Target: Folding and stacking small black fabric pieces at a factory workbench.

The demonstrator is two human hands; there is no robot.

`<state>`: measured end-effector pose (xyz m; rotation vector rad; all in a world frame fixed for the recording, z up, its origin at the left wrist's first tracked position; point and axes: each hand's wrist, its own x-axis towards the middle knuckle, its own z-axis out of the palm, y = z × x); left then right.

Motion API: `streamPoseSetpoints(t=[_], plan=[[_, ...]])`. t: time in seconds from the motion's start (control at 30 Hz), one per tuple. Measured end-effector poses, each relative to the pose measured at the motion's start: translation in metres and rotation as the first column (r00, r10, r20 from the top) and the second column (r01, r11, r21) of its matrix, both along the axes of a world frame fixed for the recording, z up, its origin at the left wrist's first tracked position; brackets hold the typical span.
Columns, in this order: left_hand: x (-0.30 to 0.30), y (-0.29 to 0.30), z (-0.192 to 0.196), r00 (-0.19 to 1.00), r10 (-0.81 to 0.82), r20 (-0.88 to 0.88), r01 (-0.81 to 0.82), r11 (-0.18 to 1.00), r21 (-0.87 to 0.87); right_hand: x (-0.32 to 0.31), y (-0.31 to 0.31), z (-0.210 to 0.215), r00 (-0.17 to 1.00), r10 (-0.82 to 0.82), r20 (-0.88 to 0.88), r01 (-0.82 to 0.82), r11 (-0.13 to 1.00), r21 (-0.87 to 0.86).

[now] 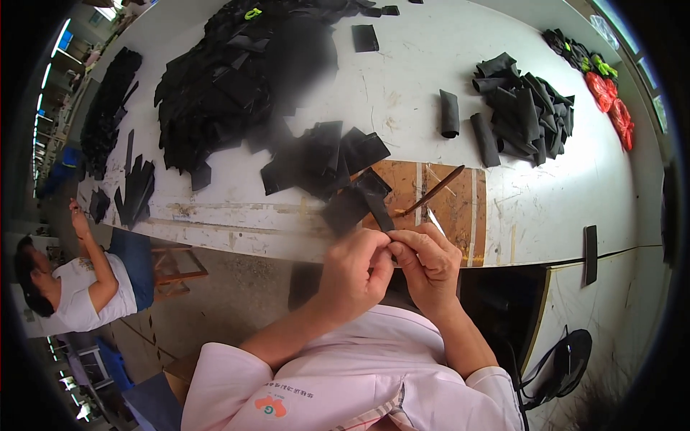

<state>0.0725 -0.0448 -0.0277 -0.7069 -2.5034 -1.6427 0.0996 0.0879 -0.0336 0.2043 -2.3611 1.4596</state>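
Observation:
Close to the table's near edge, my left hand and my right hand meet with fingertips pinched together. Between them is one end of a narrow black fabric piece, which points away from me. Both hands are closed on it; the fingers hide the gripped end. Beyond lies a loose heap of flat black pieces. A thin curved brown tool rests on a brown board, just past my right hand, and a pale pointed thing shows beside that hand.
A large black fabric pile covers the table's far left. Rolled black pieces are heaped at the right, near red plastic bags. A black strip lies at the right edge. Another person sits at the left near a wooden stool.

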Motion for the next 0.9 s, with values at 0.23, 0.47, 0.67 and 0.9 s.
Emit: streamPoseSetpoints(t=[0.23,0.47,0.67,0.9], plan=[[-0.002,0.014,-0.026,0.961,0.26,-0.091,-0.258,0.966,0.031,-0.007,-0.007,-0.01,0.99,-0.084,-0.112,0.124,0.901,0.415],[-0.016,0.011,-0.02,0.929,0.159,0.334,-0.228,0.957,0.178,-0.012,-0.004,-0.016,0.985,-0.171,0.01,0.16,0.937,0.31],[-0.011,0.009,-0.016,0.929,0.059,0.364,-0.116,0.984,0.135,-0.009,-0.002,-0.004,0.98,-0.177,0.088,0.141,0.94,0.311],[-0.013,0.003,-0.021,0.974,0.09,0.21,-0.095,0.995,0.014,-0.008,0.001,0.001,0.978,-0.079,0.195,0.043,0.982,0.182]])
